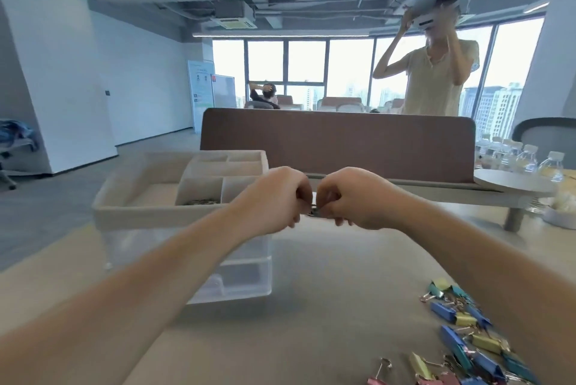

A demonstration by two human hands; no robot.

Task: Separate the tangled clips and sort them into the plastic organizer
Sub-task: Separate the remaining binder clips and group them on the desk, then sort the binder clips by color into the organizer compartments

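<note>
Organizer (140, 216) of translucent plastic stands at the left of the worktop (327, 306), topped by a beige divided tray; one front compartment of it holds a few dark clips (201, 202). Just right of the organizer, raised level with its tray, the left hand (274, 200) and the right hand (352, 197) meet knuckle to knuckle. Both have their fingers curled tight and pinch between them a small dark tangle (314, 212) of metal clips, too blurred to count. Well to the right of the organizer and nearer the viewer, a loose pile of coloured binder clips (467, 338), blue, yellow, teal and pink, lies on the worktop. Far right of the organizer and farther back, water bottles (526, 158) stand in a cluster
</note>
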